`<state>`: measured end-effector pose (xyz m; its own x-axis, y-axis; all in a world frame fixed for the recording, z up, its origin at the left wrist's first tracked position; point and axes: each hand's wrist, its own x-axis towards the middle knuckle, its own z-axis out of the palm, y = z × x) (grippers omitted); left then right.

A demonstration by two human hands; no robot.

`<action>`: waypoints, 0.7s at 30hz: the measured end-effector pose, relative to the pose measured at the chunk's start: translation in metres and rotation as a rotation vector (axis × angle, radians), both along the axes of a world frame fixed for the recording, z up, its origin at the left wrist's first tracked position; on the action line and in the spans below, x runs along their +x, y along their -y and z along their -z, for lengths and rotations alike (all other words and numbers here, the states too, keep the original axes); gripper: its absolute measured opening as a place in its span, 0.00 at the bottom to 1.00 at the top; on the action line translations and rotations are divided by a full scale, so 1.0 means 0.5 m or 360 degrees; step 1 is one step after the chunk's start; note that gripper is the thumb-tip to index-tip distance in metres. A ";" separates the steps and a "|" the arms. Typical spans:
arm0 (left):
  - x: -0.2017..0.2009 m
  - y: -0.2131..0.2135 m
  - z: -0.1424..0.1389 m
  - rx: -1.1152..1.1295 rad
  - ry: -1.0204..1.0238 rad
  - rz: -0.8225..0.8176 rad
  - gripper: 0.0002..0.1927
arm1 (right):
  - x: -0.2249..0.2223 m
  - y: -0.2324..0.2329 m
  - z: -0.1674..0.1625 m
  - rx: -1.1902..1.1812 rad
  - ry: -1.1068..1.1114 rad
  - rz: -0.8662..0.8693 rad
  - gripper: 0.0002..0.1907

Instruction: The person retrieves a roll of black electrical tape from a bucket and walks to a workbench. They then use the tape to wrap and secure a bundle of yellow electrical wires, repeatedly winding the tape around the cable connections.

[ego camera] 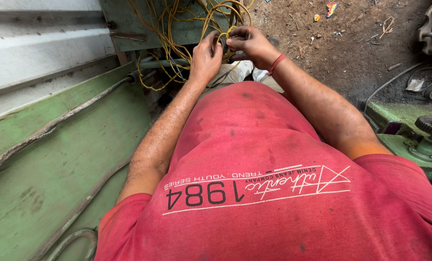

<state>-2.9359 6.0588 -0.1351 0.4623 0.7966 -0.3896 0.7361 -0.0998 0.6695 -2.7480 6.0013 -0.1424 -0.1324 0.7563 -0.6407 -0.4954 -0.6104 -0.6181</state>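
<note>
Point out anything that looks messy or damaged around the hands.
The yellow wires form a loose tangle against the green panel, where the left hand and right hand pinch one loop. Scraps of litter lie on the dirt floor. The wires show no clear damage.

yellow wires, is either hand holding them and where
Both hands grip a loop of the yellow wires near its top. The left hand and right hand pinch it with a small dark thing between the fingertips; what that is cannot be told.
</note>
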 end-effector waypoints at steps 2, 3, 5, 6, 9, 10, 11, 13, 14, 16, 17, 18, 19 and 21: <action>-0.002 0.005 0.011 0.0134 0.0096 0.0073 0.23 | -0.011 0.004 -0.010 0.0145 0.0587 0.0001 0.16; -0.002 0.007 0.016 0.0217 0.0117 0.0127 0.24 | -0.013 0.003 -0.014 0.0239 0.0749 -0.0102 0.18; -0.003 0.012 0.023 0.0379 0.0158 0.0229 0.26 | -0.017 0.001 -0.021 0.0424 0.1067 -0.0317 0.21; -0.004 0.011 0.025 0.0341 0.0115 0.0229 0.25 | -0.018 -0.002 -0.024 0.0334 0.0922 -0.0299 0.21; -0.011 0.006 0.026 0.0297 0.0026 0.0255 0.23 | -0.019 -0.010 -0.026 0.0151 0.0620 -0.0295 0.21; -0.012 0.003 0.026 0.0322 0.0025 0.0276 0.22 | -0.017 -0.013 -0.024 0.0137 0.0613 -0.0334 0.22; -0.013 0.001 0.027 0.0346 0.0024 0.0289 0.21 | -0.014 -0.014 -0.022 0.0124 0.0605 -0.0381 0.22; -0.012 -0.001 0.034 0.0348 0.0037 0.0293 0.20 | -0.005 -0.016 -0.016 0.0211 0.0540 -0.0406 0.21; -0.011 -0.002 0.038 0.0353 0.0044 0.0301 0.19 | -0.002 -0.018 -0.013 0.0257 0.0507 -0.0411 0.20; -0.006 0.001 0.052 0.0390 0.0131 0.0218 0.19 | 0.004 -0.014 -0.007 0.0485 0.0653 -0.0338 0.19; -0.003 0.002 0.059 0.0410 0.0174 0.0175 0.18 | 0.004 -0.011 -0.006 0.0602 0.0725 -0.0303 0.19; -0.001 0.005 0.067 0.0372 0.0166 0.0161 0.18 | 0.003 -0.007 -0.005 0.0745 0.0999 -0.0298 0.18; 0.002 0.008 0.072 0.0340 0.0163 0.0148 0.18 | -0.003 -0.001 -0.006 0.0893 0.1277 -0.0289 0.17; 0.003 0.012 0.078 0.0344 0.0146 0.0150 0.18 | -0.011 0.011 -0.009 0.1062 0.1558 -0.0245 0.17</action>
